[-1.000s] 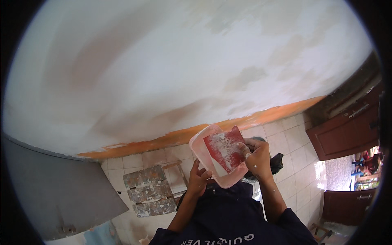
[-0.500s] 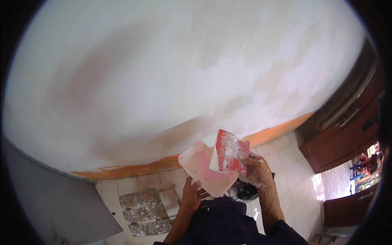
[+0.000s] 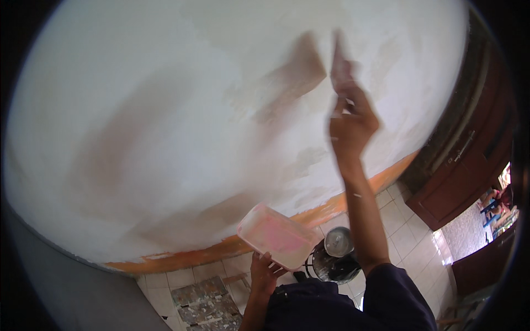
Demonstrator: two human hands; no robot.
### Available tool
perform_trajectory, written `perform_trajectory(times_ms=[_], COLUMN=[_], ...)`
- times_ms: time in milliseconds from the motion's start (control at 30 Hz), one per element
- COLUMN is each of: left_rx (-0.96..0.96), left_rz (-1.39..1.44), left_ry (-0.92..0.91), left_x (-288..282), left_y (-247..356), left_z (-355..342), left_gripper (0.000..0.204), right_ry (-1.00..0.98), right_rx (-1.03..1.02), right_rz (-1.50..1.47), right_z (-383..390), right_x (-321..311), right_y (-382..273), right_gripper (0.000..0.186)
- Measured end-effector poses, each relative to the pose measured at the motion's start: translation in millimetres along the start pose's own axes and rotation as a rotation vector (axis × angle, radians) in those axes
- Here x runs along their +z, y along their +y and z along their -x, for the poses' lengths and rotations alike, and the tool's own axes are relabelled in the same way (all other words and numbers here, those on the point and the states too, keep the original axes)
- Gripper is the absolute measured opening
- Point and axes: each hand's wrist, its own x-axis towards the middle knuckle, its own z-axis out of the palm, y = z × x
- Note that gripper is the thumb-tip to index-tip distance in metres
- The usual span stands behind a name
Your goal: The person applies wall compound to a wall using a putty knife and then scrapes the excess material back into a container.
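My left hand (image 3: 264,274) grips the near edge of a shallow, pale pink plastic tub (image 3: 276,234) with whitish smears inside. My right hand (image 3: 354,126) is raised high in front of the wall, fingers closed round a flat red putty spreader (image 3: 342,69). The spreader is turned nearly edge-on and smeared by motion, so its face and any putty on it are hidden. I cannot tell if its edge touches the white wall (image 3: 182,143). Greyish, damp-looking patches mark the wall around it, and the hand's shadow falls left of the spreader.
An orange band (image 3: 215,252) runs along the wall's foot. Below me stand a paint-spattered slatted wooden stand (image 3: 204,303) and a grey pot (image 3: 338,241) on a dark round thing. A grey panel (image 3: 66,276) is at left, brown doors (image 3: 458,176) at right, with people beyond.
My right hand has lifted the spreader from over the tub up to the wall. My left hand keeps the tub low, almost in place. The pot below has come into sight.
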Motion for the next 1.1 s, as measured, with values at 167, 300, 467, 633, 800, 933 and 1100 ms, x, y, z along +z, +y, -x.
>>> perform_trajectory(times_ms=[167, 300, 467, 633, 800, 933, 1100], left_rx=[0.016, 0.037, 0.084, 0.094, 0.072, 0.076, 0.078], left_rz=[0.044, 0.081, 0.091, 0.088, 0.047, 0.054, 0.076], left_ry=[0.071, 0.147, 0.233, 0.231, 0.211, 0.243, 0.232], left_x=[-33.1, -59.4, -67.1, -66.6, -65.4, -68.1, -71.8], left_y=[-9.4, -11.7, 0.1, 2.7, 1.1, 1.1, -0.9], left_z=[-4.0, -6.9, 5.3, 4.0, -3.7, -0.7, 1.1], left_gripper=[0.067, 0.072, 0.075, 0.075, 0.075, 0.074, 0.074], right_ry=[-0.188, -0.363, -0.192, -0.05, -0.374, -0.237, 0.12], right_rx=[-0.303, -0.379, -0.268, -0.092, -0.453, -0.435, -0.16], right_rz=[0.121, -0.085, 0.161, 0.266, -0.114, -0.148, 0.237], right_z=[111.8, 156.4, 79.2, 41.4, 171.4, 135.0, 18.7], right_x=[73.2, 42.1, -10.9, 32.9, 28.9, -2.6, 7.3], right_y=[-53.7, -81.1, -47.0, 17.7, -47.3, -56.3, 3.9], right_gripper=[0.016, 0.033, 0.026, 0.016, 0.024, 0.02, 0.022])
